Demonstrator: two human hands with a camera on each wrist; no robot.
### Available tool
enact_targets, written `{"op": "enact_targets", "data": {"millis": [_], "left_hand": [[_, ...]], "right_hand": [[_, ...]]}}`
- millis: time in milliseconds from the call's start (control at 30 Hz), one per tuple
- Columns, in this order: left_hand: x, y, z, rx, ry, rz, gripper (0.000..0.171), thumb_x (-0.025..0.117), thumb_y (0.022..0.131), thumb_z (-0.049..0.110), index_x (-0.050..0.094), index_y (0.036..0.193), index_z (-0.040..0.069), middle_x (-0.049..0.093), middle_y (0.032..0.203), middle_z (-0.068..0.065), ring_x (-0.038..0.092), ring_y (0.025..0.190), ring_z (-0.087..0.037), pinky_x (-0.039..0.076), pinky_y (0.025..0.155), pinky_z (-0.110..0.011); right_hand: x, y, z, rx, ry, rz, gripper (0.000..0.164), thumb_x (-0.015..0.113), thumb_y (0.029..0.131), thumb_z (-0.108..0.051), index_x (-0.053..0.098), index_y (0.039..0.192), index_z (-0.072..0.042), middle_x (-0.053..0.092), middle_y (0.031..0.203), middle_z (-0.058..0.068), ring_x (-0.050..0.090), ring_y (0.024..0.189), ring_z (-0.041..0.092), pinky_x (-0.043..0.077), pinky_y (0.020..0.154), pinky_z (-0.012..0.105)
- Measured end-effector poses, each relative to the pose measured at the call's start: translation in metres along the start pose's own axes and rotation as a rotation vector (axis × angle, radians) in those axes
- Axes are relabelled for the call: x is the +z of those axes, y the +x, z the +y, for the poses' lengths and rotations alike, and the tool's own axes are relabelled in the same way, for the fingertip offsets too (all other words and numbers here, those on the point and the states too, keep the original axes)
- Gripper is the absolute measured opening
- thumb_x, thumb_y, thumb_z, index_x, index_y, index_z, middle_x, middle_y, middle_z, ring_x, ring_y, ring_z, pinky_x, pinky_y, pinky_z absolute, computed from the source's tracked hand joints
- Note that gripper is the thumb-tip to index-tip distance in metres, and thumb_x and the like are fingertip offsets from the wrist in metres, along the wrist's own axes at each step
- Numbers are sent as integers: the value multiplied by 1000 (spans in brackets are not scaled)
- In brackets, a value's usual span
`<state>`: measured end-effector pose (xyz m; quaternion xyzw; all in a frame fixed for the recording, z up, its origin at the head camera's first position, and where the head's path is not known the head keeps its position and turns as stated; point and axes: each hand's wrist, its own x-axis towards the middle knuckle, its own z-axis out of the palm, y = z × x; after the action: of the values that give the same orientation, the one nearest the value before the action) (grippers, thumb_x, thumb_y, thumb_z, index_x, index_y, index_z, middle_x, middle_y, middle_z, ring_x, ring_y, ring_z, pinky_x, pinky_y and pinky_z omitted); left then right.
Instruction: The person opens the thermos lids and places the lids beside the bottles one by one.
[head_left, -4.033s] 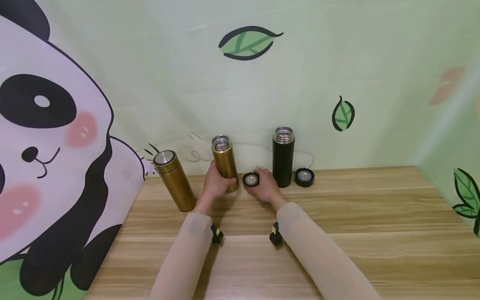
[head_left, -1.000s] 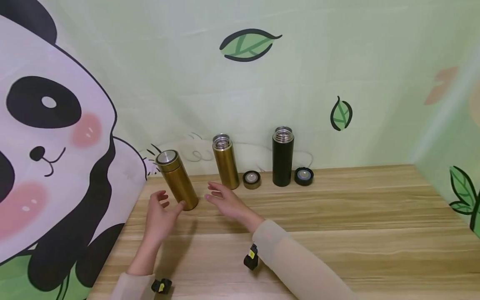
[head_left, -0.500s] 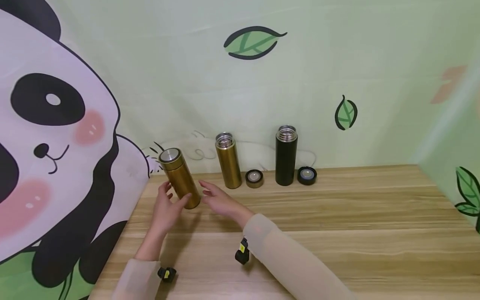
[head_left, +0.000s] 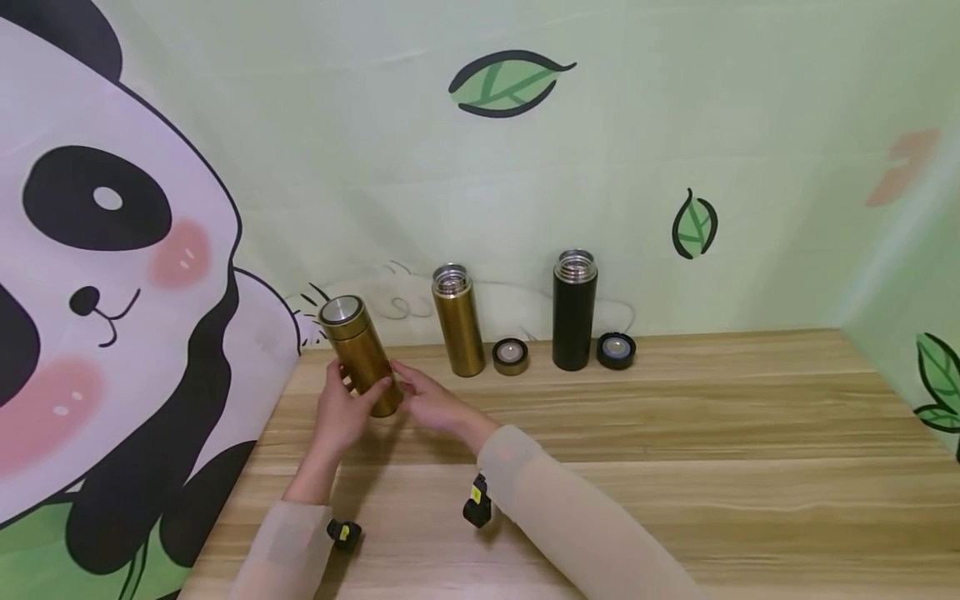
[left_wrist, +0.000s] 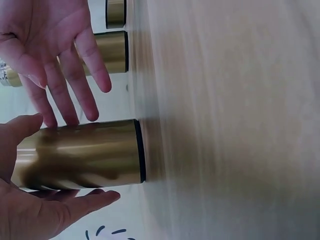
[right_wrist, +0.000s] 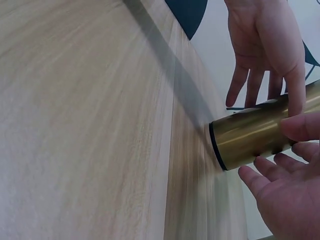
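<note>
A gold thermos bottle with its lid on [head_left: 362, 354] stands at the left of the table. My left hand [head_left: 342, 412] holds it low down, thumb across the front and fingers along the far left side. From the right, my right hand [head_left: 435, 402] touches the same bottle with fairly straight fingers, which also show in the left wrist view beside the bottle [left_wrist: 82, 155]. Seen from the right wrist, the bottle [right_wrist: 260, 132] lies between both hands, its dark base near the tabletop.
An uncapped gold thermos [head_left: 459, 329] stands farther right, its lid [head_left: 511, 356] upside down beside it. Beyond are an uncapped black thermos [head_left: 573, 321] and its upturned black lid [head_left: 617, 351]. A printed wall cloth [head_left: 360, 167] rises behind the wooden table [head_left: 712, 433].
The uncapped gold thermos and its lid were let go earlier. Both hands moved left to the capped gold thermos; the left now holds it and the right has come against its side.
</note>
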<state>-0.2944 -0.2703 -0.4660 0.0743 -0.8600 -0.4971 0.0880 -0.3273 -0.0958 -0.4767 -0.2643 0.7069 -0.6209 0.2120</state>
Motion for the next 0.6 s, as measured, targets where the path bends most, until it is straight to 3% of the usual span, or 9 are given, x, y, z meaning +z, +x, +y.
{"op": "enact_targets", "data": {"millis": [200,600], "left_hand": [[0,6,-4,3,31,23,83,75,96,35,28,154,-1,38,159,-27,45,143,-48,42,113,-59],[-1,10,-5,12,34,37,82,76,95,39,31,153,2,41,158,-25,47,141,-47,44,112,-60]], "right_hand": [[3,2,1,5,33,-15,81,43,94,17,18,166,-11,16,174,11,29,156,35,29,125,48],[1,2,0,-13,30,-43,81,44,95,16,14,166,-9,17,173,12,28,157,35,28,125,49]]}}
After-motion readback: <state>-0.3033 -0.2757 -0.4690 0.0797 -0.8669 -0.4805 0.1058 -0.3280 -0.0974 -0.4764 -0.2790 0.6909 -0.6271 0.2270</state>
